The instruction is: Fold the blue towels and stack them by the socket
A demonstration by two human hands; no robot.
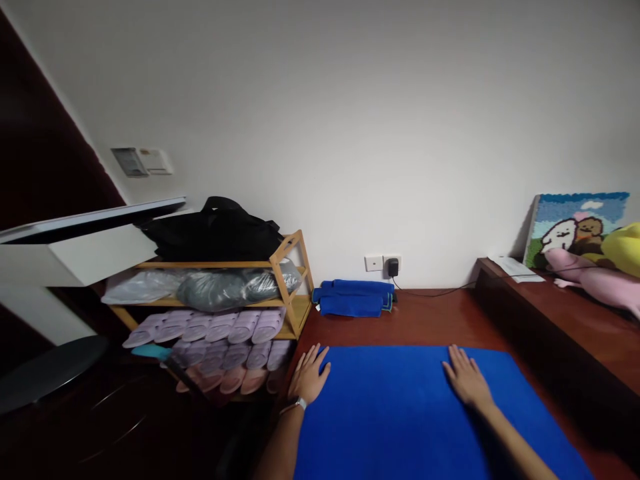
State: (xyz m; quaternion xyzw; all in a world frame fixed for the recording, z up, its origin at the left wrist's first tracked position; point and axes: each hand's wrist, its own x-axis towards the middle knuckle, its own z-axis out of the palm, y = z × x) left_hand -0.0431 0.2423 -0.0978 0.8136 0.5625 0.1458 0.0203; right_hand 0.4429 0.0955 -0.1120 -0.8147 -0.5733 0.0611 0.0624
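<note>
A blue cloth (390,413) lies spread flat over the reddish-brown wooden surface (430,320), its far edge fairly straight. My left hand (309,377) rests at the cloth's far left corner, fingers stretched out, with a watch on the wrist. Flat near the far edge, right of the middle, lies my right hand (466,377), fingers extended and palm down on the cloth. Neither hand grips anything. Beyond the cloth, against the wall, sits a pile of folded blue cloths (355,298). The near part of the spread cloth runs out of view.
Left stands a wooden rack (290,287) with slippers (220,327), plastic-wrapped items and a black bag (215,230). A plugged-in adapter (393,267) trails a cable along the wall. On the raised ledge at right are a pink plush toy (595,280) and a fuzzy picture (575,227).
</note>
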